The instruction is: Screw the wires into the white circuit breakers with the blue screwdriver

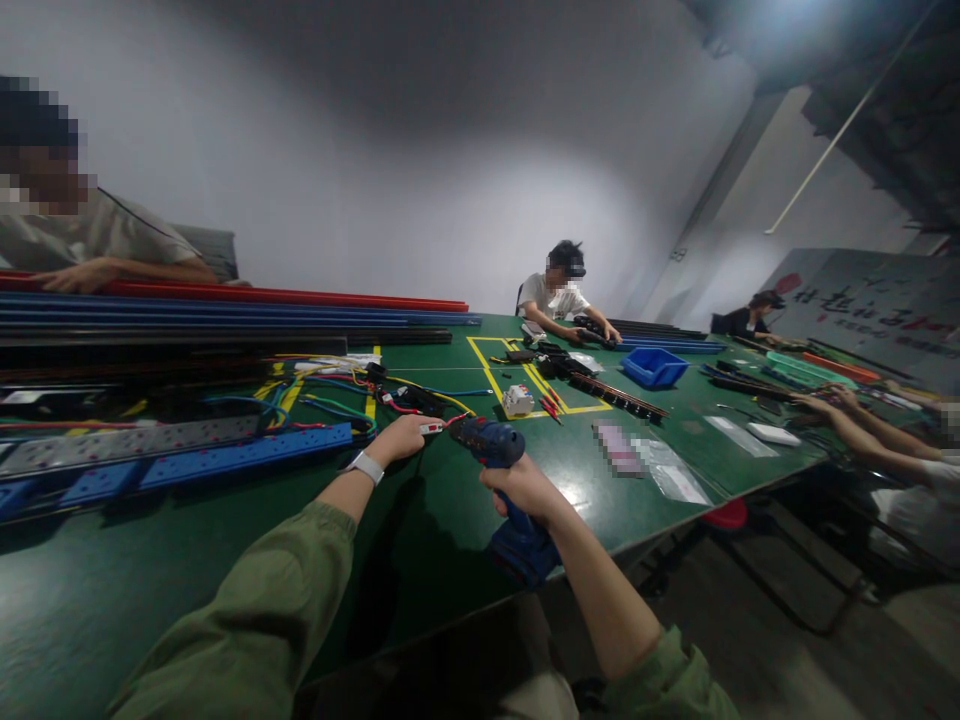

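My right hand (527,488) is wrapped round the handle of a blue cordless drill (493,440), whose battery base hangs over the table's near edge. The dark chuck points left, at a small white part with a bit of red (432,428). That part is pinched in my left hand (399,440); its exact kind is too small to make out. A red wire and a yellow wire (450,404) run close to it. Just behind my left hand lie black fittings with coloured wires (409,398). A white block like a circuit breaker (517,400) stands beyond the drill.
Blue and grey socket strips (247,455) lie on the left, with long red, blue and black profiles (300,300) behind them. A blue bin (654,367), red-handled tool (553,405) and plastic bags (673,470) are to the right. Several co-workers sit round the green table (442,540).
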Available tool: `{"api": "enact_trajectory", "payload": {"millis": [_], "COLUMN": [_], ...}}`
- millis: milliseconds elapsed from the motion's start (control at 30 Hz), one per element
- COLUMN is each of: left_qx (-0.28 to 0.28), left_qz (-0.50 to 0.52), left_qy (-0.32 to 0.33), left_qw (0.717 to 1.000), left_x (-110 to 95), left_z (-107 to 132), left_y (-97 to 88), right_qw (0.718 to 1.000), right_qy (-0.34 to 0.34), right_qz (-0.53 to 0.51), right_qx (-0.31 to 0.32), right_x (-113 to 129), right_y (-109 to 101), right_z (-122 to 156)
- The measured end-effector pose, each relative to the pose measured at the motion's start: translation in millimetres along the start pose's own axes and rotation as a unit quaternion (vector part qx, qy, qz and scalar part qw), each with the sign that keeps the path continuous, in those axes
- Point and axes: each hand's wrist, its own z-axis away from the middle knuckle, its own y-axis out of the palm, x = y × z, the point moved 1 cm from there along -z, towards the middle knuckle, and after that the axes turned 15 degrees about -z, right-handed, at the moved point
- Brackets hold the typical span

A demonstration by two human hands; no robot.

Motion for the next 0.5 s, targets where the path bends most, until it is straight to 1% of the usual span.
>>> {"api": "enact_trajectory", "payload": {"millis": [500], "left_qx": [0.003], "left_qz": [-0.009], "left_qy": [-0.001], "left_qw": [1.0], "left_x": [4.3], "left_z": [-2.4], "left_y": [2.4], "right_qw": [1.0], "right_qy": [-0.003], "right_qz": [0.003], "right_qx": [0.007], "right_x": [-3.2], "right_y": [-1.3], "right_z": [-2.4]}}
